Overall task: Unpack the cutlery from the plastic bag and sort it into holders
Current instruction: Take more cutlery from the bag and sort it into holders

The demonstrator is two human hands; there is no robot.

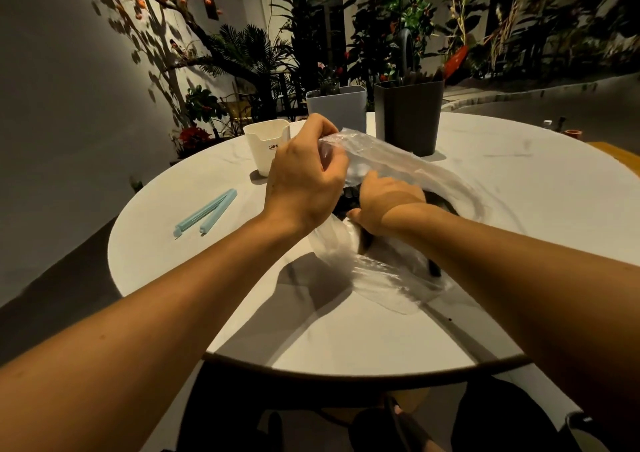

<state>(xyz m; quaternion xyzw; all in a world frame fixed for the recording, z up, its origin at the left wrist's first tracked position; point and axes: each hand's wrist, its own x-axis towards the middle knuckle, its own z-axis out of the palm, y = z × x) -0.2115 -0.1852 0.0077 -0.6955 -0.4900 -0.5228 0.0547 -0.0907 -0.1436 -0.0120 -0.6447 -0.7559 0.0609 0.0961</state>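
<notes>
Two hands work the plastic bag [388,271] on the table [519,192]: left hand [304,178] pinches its raised mouth; right hand [388,206] reaches inside beneath, grasp hidden. Dark cutlery [434,268] lies nearer; three holders [408,116] stand beyond.

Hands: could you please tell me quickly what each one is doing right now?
Left hand: pinches the plastic bag rim, lifting it.
Right hand: reaches into the bag; its grip cannot be told.
</notes>
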